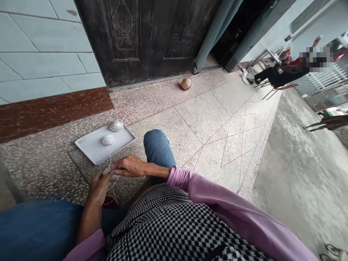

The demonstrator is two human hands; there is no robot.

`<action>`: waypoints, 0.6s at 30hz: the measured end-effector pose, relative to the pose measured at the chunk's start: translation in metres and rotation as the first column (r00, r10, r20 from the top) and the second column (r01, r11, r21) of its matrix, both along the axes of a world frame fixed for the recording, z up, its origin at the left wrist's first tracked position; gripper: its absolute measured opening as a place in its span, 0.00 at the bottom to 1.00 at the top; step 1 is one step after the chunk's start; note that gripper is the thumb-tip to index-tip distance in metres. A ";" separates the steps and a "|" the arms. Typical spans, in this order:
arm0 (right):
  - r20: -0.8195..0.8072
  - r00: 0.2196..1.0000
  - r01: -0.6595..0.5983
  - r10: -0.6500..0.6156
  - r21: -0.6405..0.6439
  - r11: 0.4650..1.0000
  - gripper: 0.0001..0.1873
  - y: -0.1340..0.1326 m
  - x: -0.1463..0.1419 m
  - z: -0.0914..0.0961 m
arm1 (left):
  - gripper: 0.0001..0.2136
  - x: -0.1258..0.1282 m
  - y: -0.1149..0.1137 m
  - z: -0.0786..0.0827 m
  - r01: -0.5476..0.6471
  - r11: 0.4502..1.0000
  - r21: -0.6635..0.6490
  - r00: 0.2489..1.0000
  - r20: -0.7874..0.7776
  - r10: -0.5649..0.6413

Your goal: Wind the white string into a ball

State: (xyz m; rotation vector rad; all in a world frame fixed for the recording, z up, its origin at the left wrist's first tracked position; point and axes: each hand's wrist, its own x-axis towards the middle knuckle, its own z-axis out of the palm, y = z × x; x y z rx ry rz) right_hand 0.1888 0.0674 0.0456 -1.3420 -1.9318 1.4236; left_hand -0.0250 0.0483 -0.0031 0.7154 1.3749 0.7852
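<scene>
My left hand [98, 186] and my right hand [132, 166] meet in front of my lap, fingers curled toward each other. Between them shows part of a small white bundle of string [114, 177], mostly hidden by the fingers. A white string [110, 158] runs from my hands up to a ball of white string [108, 140] in a shallow white tray [91, 145]. Behind that ball, at the tray's far edge, lies a second whitish ball [116, 125]. A loose strand hangs below my right hand's fingers.
A pinkish round ball [186, 83] with a dark band lies on the speckled floor near the dark door [152, 40]. My bent knee [159, 146] rises beside the tray. Farther right, a person [288, 70] sits on a chair [285, 87].
</scene>
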 end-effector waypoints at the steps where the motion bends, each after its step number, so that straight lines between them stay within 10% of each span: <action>1: -0.009 1.000 0.028 -0.029 -0.014 1.000 0.26 0.003 0.002 0.000 | 0.28 0.003 0.000 0.005 -0.025 0.999 -0.035 0.999 0.046 0.026; 8: -0.139 0.936 0.275 -0.323 -0.281 0.920 0.35 0.023 0.020 -0.011 | 0.29 0.021 0.007 0.025 0.185 0.977 -0.109 0.967 0.198 -0.161; 18: -0.223 0.870 0.264 -0.440 -0.542 0.798 0.37 -0.001 0.017 -0.020 | 0.33 0.015 -0.018 0.021 0.288 0.952 -0.104 0.956 0.090 -0.279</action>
